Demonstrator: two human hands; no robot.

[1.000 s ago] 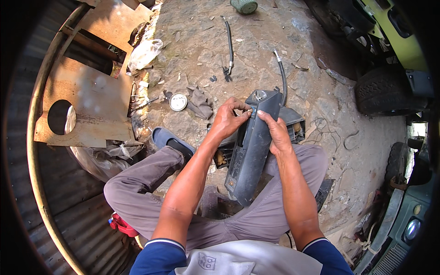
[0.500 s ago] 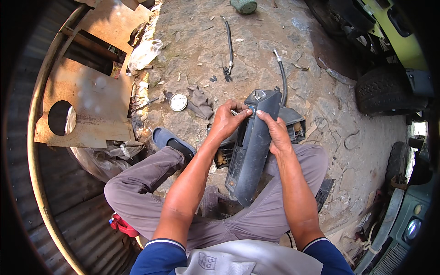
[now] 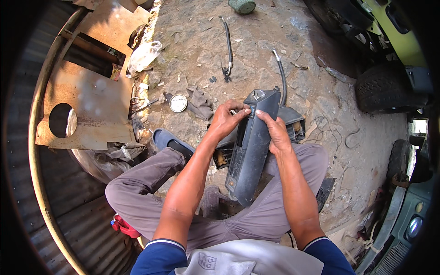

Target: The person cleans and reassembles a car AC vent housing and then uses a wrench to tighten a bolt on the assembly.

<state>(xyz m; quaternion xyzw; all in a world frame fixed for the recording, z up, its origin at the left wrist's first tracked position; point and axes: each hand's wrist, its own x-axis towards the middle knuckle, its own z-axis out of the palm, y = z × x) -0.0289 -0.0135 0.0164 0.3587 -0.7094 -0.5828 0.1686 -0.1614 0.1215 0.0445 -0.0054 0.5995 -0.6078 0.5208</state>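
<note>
A long dark grey plastic vehicle console leans at a slant between my legs, a recess along its left side and a round fitting at its far end. My right hand is closed around its right edge, thumb on the upper face. With fingers pinched together, my left hand works at a small opening near the console's far end; whatever is in the pinch is too small to make out. Behind and under the console lies another dark plastic housing, partly hidden.
Two black hoses with metal ends lie on the stony ground, beside a round tin and a grey rag. Rusty sheet metal stands left. Vehicle parts and a tyre line the right. A dark sandal is on my left foot.
My left fingers have shifted very slightly at the opening. The console and my right hand stay in place.
</note>
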